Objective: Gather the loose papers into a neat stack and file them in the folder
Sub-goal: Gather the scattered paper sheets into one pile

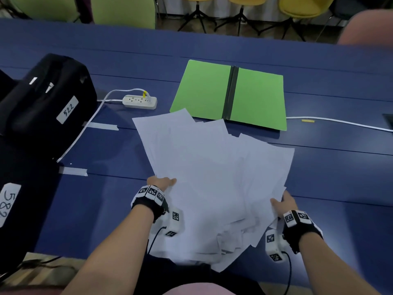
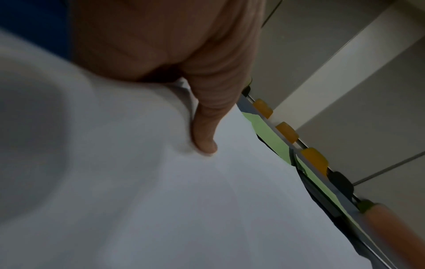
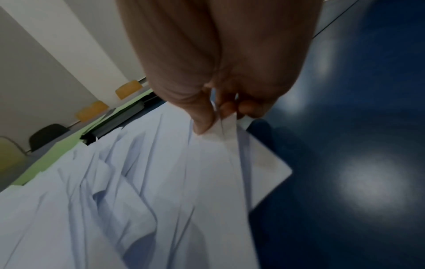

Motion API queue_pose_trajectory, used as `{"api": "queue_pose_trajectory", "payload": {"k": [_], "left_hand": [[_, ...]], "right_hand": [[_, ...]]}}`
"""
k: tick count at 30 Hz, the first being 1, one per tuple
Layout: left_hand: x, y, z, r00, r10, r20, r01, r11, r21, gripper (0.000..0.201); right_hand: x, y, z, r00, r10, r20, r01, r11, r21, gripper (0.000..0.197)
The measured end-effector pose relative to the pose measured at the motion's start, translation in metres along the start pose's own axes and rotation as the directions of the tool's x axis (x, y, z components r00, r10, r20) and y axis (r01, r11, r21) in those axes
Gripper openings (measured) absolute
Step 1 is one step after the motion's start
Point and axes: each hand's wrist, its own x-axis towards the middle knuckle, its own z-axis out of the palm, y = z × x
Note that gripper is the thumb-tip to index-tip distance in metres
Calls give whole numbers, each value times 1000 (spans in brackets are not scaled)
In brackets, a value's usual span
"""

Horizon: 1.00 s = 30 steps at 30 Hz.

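Note:
A fanned, uneven bundle of white papers [image 1: 214, 177] is lifted off the blue table [image 1: 329, 188], its near end sagging toward me. My left hand [image 1: 162, 182] grips the bundle's left edge; in the left wrist view the thumb [image 2: 204, 142] presses on the top sheet of the papers [image 2: 161, 200]. My right hand [image 1: 284, 202] pinches the right edge, with thumb and fingers [image 3: 230, 109] closed over a few sheets of the papers [image 3: 161, 182]. The green folder [image 1: 231, 94] lies open flat just beyond the papers, a dark spine down its middle.
A black bag [image 1: 49, 96] labelled 522 sits at the left, with a white power strip [image 1: 140, 101] and its cable beside it. Another white cable [image 1: 340, 122] runs right of the folder. Tape strips [image 1: 73, 171] mark the table. Chairs stand beyond the far edge.

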Motion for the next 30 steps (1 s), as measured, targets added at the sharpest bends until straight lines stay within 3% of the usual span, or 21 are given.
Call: {"api": "queue_pose_trajectory", "payload": {"k": [3, 6, 9, 11, 15, 19, 22, 24, 28, 30], "left_hand": [[6, -9, -7, 998, -49, -32, 48, 998, -38, 75], [11, -15, -14, 997, -62, -40, 59, 996, -64, 73], [10, -15, -14, 997, -72, -15, 73, 997, 24, 67], [8, -13, -14, 998, -52, 20, 50, 995, 91, 66], [7, -8, -22, 997, 25, 75, -39, 978, 203, 49], [21, -14, -40, 994, 4, 108, -31, 968, 251, 64], [39, -26, -44, 990, 47, 132, -56, 996, 66, 85], [44, -28, -40, 994, 69, 87, -65, 997, -48, 101], [36, -27, -27, 974, 214, -72, -212, 977, 36, 56], [35, -27, -25, 965, 233, -120, -228, 972, 52, 43]], "right_hand": [[-3, 1, -1, 999, -29, 25, 29, 999, 18, 7], [-5, 1, 4, 997, -20, -71, 21, 999, 26, 29], [-15, -19, 24, 994, -52, -100, 53, 999, 8, 16], [-17, -33, 35, 992, -86, -93, 86, 996, -5, 22], [-6, -39, 32, 993, -71, -96, 88, 978, 191, 19], [-1, -47, 23, 986, -62, -155, 112, 935, 337, 38], [-6, -52, 33, 1000, -20, -2, 18, 877, 480, 63], [-12, -51, 41, 994, -60, 92, 4, 860, 511, 66], [-14, -47, 47, 990, -134, 53, 119, 968, 220, 36], [-12, -48, 41, 990, -143, -16, 144, 976, 164, 33]]}}
